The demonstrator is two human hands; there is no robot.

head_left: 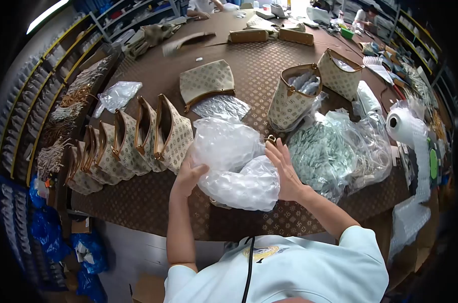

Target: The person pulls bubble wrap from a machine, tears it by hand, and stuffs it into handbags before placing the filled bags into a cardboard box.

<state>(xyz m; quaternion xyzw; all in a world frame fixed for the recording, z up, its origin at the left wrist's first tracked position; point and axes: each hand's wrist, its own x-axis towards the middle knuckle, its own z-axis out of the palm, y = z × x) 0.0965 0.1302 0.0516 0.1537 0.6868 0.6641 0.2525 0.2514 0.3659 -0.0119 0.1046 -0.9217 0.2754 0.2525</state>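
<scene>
A bundle of clear bubble wrap (239, 189) lies between my two hands above the brown patterned table (249, 58). My left hand (189, 173) wraps round its left side, with the thumb on the front. My right hand (285, 170) rests flat against the right side, fingers stretched out and apart. A small brass-coloured fitting (271, 139) shows beside its fingertips. Several open cream patterned bags (176, 136) with brown trim stand in a row at the left. Behind the bundle, another cream bag (207, 80) lies by a flat clear plastic sheet (221, 106).
Two upright cream bags (293, 103) stand at the right behind a plastic bag of pale green packets (322, 151). A bubble wrap roll (403, 123) hangs at the right edge. Shelves (42, 76) line the left. Two people (365, 20) are at the far side.
</scene>
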